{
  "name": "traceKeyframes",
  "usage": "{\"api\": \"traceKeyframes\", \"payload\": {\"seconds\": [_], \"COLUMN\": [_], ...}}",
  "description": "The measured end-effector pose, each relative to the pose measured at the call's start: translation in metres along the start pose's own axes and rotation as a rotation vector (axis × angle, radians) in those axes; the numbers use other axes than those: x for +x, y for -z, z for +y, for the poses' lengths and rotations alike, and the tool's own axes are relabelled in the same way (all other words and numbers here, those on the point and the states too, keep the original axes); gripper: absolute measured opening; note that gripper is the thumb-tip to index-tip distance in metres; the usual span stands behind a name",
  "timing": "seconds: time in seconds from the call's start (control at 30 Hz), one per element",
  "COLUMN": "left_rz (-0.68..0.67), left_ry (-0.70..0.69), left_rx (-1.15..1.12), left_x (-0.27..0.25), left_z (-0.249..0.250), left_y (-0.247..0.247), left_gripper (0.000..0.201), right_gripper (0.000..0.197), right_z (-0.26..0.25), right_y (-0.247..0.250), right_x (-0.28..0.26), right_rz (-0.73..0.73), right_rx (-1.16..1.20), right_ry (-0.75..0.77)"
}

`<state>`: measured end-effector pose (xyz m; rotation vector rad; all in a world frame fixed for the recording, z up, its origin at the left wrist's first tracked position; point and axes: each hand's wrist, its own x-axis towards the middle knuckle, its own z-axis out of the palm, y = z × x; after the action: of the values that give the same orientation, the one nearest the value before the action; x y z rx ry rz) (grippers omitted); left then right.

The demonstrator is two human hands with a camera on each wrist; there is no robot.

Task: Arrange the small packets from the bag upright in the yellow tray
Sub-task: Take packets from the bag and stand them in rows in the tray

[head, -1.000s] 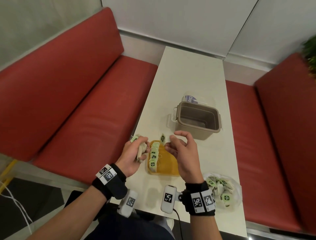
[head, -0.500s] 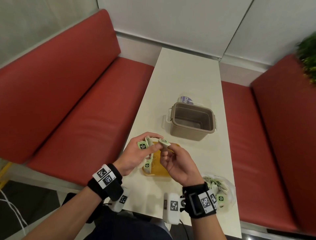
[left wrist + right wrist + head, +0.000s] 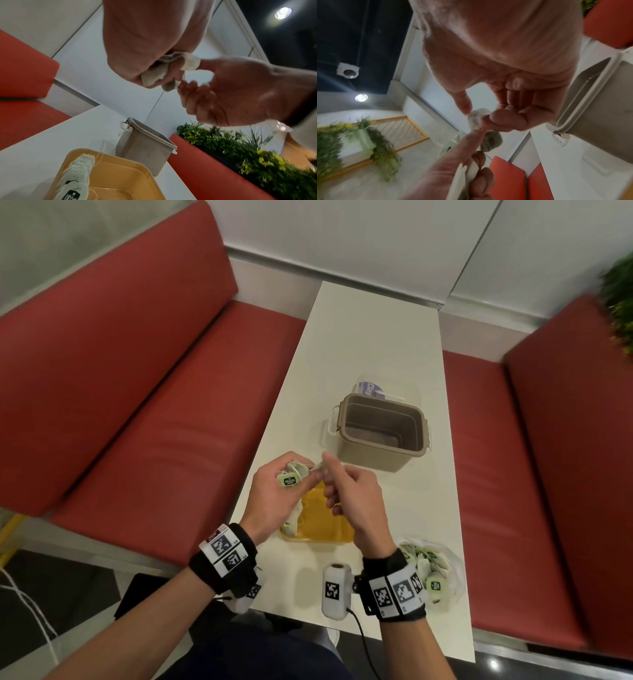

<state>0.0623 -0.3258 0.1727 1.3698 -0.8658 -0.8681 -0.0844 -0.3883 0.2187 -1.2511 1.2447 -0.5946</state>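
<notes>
Above the yellow tray (image 3: 322, 534) my left hand (image 3: 279, 491) grips a small bunch of tea-bag packets (image 3: 294, 475) with green tags. My right hand (image 3: 337, 486) meets it and pinches one packet (image 3: 318, 468) between thumb and forefinger, at the edge of the bunch. From the left wrist view the bunch (image 3: 161, 73) sits in my left hand's (image 3: 150, 56) curled fingers, with the right hand (image 3: 228, 92) pinching its end. The right wrist view shows the pinched packet (image 3: 476, 117). A row of packets (image 3: 77, 174) stands along the tray's (image 3: 120, 180) left side. The clear bag (image 3: 433, 571) of packets lies at the right.
A taupe open box (image 3: 380, 429) stands on the white table (image 3: 370, 344) just behind the hands, a small clear packet (image 3: 371, 388) behind it. Red benches (image 3: 154, 405) flank the table on both sides. A plant (image 3: 620, 302) is at the far right.
Both hands rose from the tray and came together above it. The right hand, open over the tray a second ago, now pinches a packet at the left hand's bunch.
</notes>
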Motion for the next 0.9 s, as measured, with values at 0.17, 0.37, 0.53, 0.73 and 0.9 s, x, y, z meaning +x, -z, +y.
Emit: {"api": "traceKeyframes", "payload": {"seconds": [0.17,0.37,0.53,0.73,0.9], "left_rz": [0.016,-0.012,-0.165,-0.124,-0.078], "left_ry": [-0.036,0.032,0.128,0.174,0.186], "left_rx": [0.032,0.105,0.147,0.148,0.169], "left_x": [-0.003,-0.005,-0.003,-0.005,-0.003], "left_z": [-0.003,-0.007,-0.016,-0.021,-0.023], "left_y": [0.003,0.017,0.023,0.015,0.005], "left_gripper": [0.019,0.032,0.032,0.023,0.023], "right_gripper": [0.016,0.014,0.008,0.01,0.006], "right_z": [-0.007,-0.018,-0.03,-0.028,-0.011], "right_y": [0.002,0.024,0.029,0.036,0.04], "right_x": [0.014,0.037,0.046,0.047,0.052], "right_rz": [0.006,-0.157,-0.351,-0.266,-0.227], "right_rx": [-0.067,-0.815,-1.142,-1.007,-0.889], "right_ry": [0.097,0.545,0.707,0.781,0.746]}}
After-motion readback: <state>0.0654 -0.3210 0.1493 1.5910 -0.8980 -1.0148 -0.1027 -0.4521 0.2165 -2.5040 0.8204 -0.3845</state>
